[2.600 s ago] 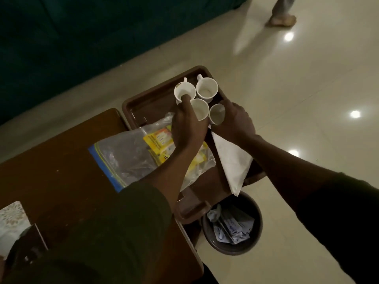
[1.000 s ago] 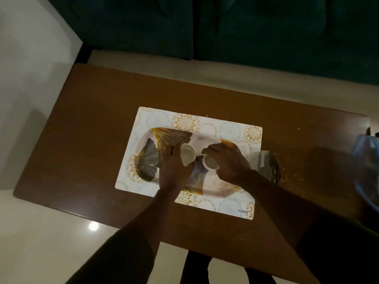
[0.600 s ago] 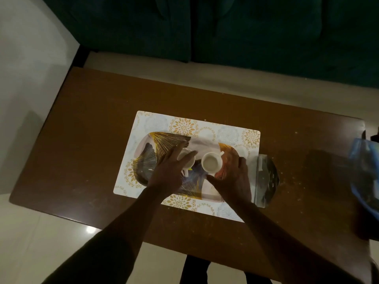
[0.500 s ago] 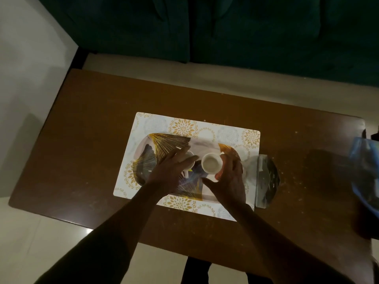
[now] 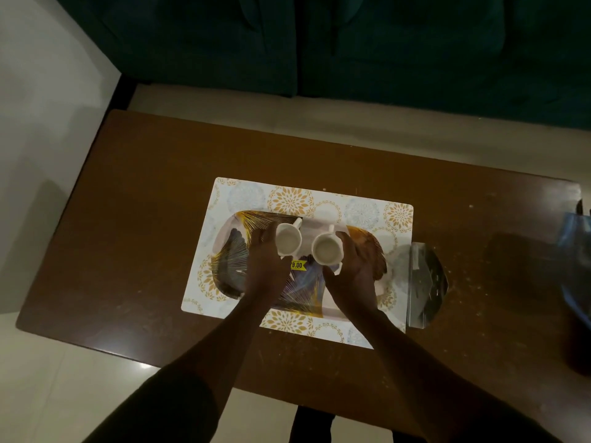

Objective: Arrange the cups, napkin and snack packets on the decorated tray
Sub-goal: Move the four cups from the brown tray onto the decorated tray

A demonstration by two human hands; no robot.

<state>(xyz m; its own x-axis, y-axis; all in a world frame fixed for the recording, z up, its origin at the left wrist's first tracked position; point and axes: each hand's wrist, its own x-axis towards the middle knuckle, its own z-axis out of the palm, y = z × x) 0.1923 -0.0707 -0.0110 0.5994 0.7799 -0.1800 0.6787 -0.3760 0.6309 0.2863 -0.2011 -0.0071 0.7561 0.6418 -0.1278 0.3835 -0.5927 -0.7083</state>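
The decorated tray (image 5: pixel 236 251), with gold fan patterns and a yellow price sticker (image 5: pixel 297 265), lies on a floral placemat (image 5: pixel 287 196). Two white cups stand upright on it, side by side, handles pointing away from me. My left hand (image 5: pixel 265 263) curls around the left cup (image 5: pixel 288 239) from its left and near side. My right hand (image 5: pixel 353 266) curls around the right cup (image 5: pixel 326 249) from its right and near side. A small white bit shows under my right thumb; I cannot tell what it is. No napkin or snack packets are on the tray.
The placemat sits mid-way on a brown wooden table (image 5: pixel 144 235). A clear plastic wrapper (image 5: pixel 425 286) lies just right of the mat. A blue-edged plastic bag (image 5: pixel 579 266) pokes in at the right edge. A dark green sofa (image 5: pixel 351 43) stands beyond the table.
I turned from the brown tray to this table carrying a cup in each hand and set them on the decorated tray. Since half a second ago the left cup has come out from under my fingers.
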